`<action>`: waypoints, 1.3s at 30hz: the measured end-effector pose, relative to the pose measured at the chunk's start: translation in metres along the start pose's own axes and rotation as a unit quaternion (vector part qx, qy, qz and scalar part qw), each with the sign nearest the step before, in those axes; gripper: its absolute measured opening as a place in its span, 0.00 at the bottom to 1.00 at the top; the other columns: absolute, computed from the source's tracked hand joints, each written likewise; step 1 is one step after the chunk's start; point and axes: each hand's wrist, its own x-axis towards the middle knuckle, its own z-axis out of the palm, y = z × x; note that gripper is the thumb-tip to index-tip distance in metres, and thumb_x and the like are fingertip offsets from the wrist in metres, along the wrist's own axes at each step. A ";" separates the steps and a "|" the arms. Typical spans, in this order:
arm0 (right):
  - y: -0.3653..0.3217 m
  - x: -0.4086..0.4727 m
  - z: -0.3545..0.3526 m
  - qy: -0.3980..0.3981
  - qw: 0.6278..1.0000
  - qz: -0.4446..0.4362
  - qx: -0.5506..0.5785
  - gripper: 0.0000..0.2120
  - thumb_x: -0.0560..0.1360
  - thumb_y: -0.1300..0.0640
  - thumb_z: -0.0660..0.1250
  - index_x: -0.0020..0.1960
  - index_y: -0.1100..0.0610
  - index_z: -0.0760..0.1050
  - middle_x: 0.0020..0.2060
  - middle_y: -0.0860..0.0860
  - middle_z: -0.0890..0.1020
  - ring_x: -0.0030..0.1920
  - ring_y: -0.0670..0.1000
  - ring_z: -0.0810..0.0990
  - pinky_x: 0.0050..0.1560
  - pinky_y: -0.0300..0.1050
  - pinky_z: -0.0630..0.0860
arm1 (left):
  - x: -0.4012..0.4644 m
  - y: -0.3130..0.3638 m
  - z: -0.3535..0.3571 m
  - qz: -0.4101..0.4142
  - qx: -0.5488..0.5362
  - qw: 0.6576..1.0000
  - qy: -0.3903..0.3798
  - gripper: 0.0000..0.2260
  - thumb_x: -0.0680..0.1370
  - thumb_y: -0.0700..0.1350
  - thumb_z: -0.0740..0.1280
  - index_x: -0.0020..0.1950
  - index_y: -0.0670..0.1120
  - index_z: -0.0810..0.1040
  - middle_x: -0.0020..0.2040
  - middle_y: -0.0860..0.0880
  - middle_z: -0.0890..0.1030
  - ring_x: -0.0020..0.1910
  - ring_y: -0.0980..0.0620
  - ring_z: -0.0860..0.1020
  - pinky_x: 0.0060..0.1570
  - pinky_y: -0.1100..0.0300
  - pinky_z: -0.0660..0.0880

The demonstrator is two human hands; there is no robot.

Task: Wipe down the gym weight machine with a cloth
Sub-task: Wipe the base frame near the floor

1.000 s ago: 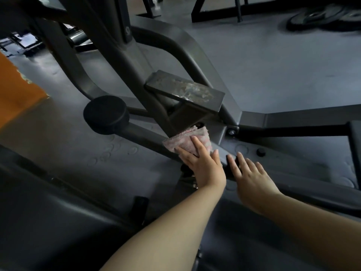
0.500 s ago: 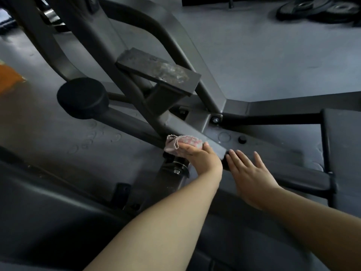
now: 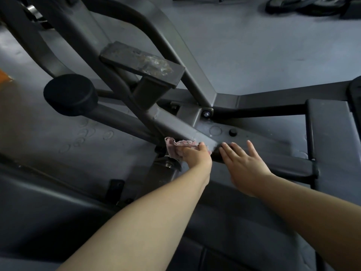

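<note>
Near the centre of the frame, the left hand (image 3: 195,155) curls its fingers round a small pink cloth (image 3: 176,146) and presses it against the near side of a grey metal bar (image 3: 175,124) of the weight machine. The cloth is bunched, with a frayed edge sticking out toward the left. Just to the right, the right hand (image 3: 244,165) lies flat with straight, slightly spread fingers on the same low part of the frame, holding nothing. The 2 hands sit just beside each other without touching. Above them, a scuffed rectangular metal plate (image 3: 142,63) stands on a short post. At the left, a round black end cap (image 3: 70,94) closes another bar. Dark weight plates (image 3: 308,4) lie on the grey floor (image 3: 263,45) in the upper right of the frame.
</note>
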 end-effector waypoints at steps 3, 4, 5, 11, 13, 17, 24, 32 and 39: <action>0.002 0.000 -0.005 -0.005 1.000 0.002 0.006 0.34 0.80 0.53 0.52 0.77 0.60 0.36 0.77 0.54 0.40 0.77 0.55 0.43 0.72 0.64 0.41 | 0.004 -0.004 -0.007 -0.083 -0.061 0.992 -0.072 0.19 0.80 0.45 0.63 0.69 0.40 0.65 0.50 0.45 0.81 0.47 0.50 0.80 0.49 0.57 0.73; 0.002 0.001 -0.006 -0.007 1.000 0.002 0.009 0.33 0.80 0.54 0.52 0.77 0.60 0.37 0.77 0.54 0.41 0.77 0.54 0.44 0.72 0.64 0.40 | 0.006 -0.005 -0.011 -0.094 -0.071 0.985 -0.123 0.11 0.80 0.43 0.63 0.59 0.39 0.72 0.37 0.48 0.80 0.37 0.53 0.79 0.43 0.59 0.73; 0.002 0.002 -0.007 -0.008 1.000 0.001 0.011 0.33 0.80 0.54 0.52 0.77 0.60 0.38 0.78 0.53 0.42 0.77 0.54 0.45 0.72 0.64 0.40 | 0.005 -0.006 -0.016 -0.112 -0.078 0.974 -0.180 0.06 0.81 0.42 0.62 0.46 0.40 0.74 0.28 0.50 0.76 0.31 0.56 0.75 0.39 0.62 0.72; -0.003 0.011 -0.023 0.060 0.996 -0.042 0.059 0.20 0.77 0.56 0.57 0.69 0.54 0.65 0.67 0.50 0.69 0.68 0.53 0.67 0.69 0.49 0.57 | 0.009 -0.002 -0.067 -0.117 0.144 0.904 -0.385 0.11 0.78 0.34 0.60 0.45 0.50 0.71 0.42 0.49 0.77 0.41 0.54 0.76 0.46 0.60 0.75; -0.010 0.013 -0.032 0.074 0.988 -0.060 0.118 0.16 0.77 0.57 0.57 0.64 0.52 0.69 0.62 0.49 0.73 0.63 0.53 0.70 0.61 0.45 0.65 | 0.015 0.004 -0.095 -0.069 0.302 0.858 -0.409 0.17 0.76 0.33 0.61 0.53 0.55 0.72 0.47 0.48 0.79 0.42 0.52 0.77 0.43 0.58 0.77; -0.035 0.018 -0.046 0.076 0.966 -0.097 0.227 0.26 0.76 0.49 0.65 0.72 0.50 0.62 0.66 0.49 0.71 0.65 0.52 0.70 0.58 0.44 0.68 | 0.021 0.019 -0.140 -0.003 0.439 0.802 -0.406 0.26 0.73 0.29 0.61 0.65 0.53 0.70 0.45 0.48 0.79 0.38 0.53 0.77 0.36 0.61 0.76; -0.086 0.041 -0.057 0.052 0.924 -0.087 0.370 0.21 0.70 0.46 0.72 0.60 0.52 0.76 0.54 0.53 0.80 0.56 0.57 0.77 0.54 0.48 0.75 | 0.043 0.028 -0.176 0.146 0.555 0.744 -0.344 0.22 0.73 0.37 0.71 0.66 0.48 0.73 0.54 0.44 0.80 0.47 0.47 0.80 0.44 0.56 0.79; -0.124 0.059 -0.061 0.025 0.957 -0.126 0.260 0.16 0.77 0.54 0.64 0.64 0.49 0.73 0.62 0.51 0.75 0.61 0.56 0.74 0.54 0.46 0.72 | 0.064 0.009 -0.211 0.181 0.758 0.566 -0.269 0.34 0.74 0.41 0.71 0.75 0.45 0.59 0.75 0.44 0.61 0.71 0.43 0.64 0.69 0.54 0.64; -0.164 0.077 -0.034 -0.002 0.961 -0.188 0.203 0.18 0.80 0.60 0.59 0.69 0.55 0.68 0.70 0.53 0.65 0.67 0.56 0.66 0.60 0.51 0.71 | 0.072 -0.005 -0.195 0.067 0.830 0.443 -0.332 0.22 0.79 0.50 0.64 0.70 0.43 0.68 0.65 0.43 0.73 0.61 0.42 0.74 0.61 0.50 0.72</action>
